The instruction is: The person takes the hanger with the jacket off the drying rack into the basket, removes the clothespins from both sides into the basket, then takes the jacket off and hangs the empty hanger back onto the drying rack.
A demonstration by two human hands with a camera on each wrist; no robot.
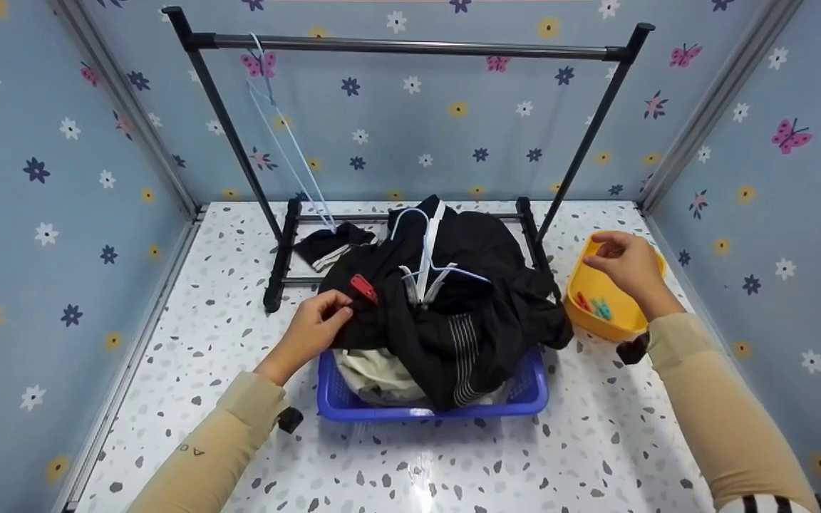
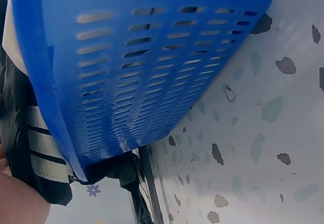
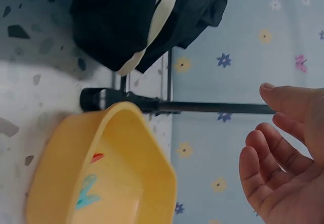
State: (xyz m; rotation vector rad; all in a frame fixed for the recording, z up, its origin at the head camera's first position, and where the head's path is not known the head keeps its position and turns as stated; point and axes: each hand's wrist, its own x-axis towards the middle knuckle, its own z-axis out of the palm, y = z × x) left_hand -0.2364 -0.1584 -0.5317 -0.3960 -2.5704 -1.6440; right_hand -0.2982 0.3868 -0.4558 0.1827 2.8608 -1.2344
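My left hand [image 1: 311, 326] pinches the left edge of a black garment [image 1: 353, 320] heaped over a blue laundry basket [image 1: 433, 413]. A red clothespin [image 1: 363, 288] sits on that cloth just beyond the fingertips. On top of the heap lies a light blue hanger [image 1: 464, 272], with white trim around its middle. My right hand [image 1: 628, 263] hovers over a yellow tub [image 1: 613, 331], fingers loosely bent and holding nothing. Inside the tub are red clothespins [image 1: 582, 302] and teal clothespins [image 1: 601, 308]. In the left wrist view the hand [image 2: 20, 198] is mostly out of frame beside striped black cloth.
A black clothes rack [image 1: 410, 45] stands behind the basket. From its left end hangs a light blue hanger [image 1: 296, 149], with a small black cloth [image 1: 336, 244] at its lower end. Pale cloth [image 1: 375, 374] fills the basket's front left. Patterned walls [image 1: 47, 235] enclose the speckled floor.
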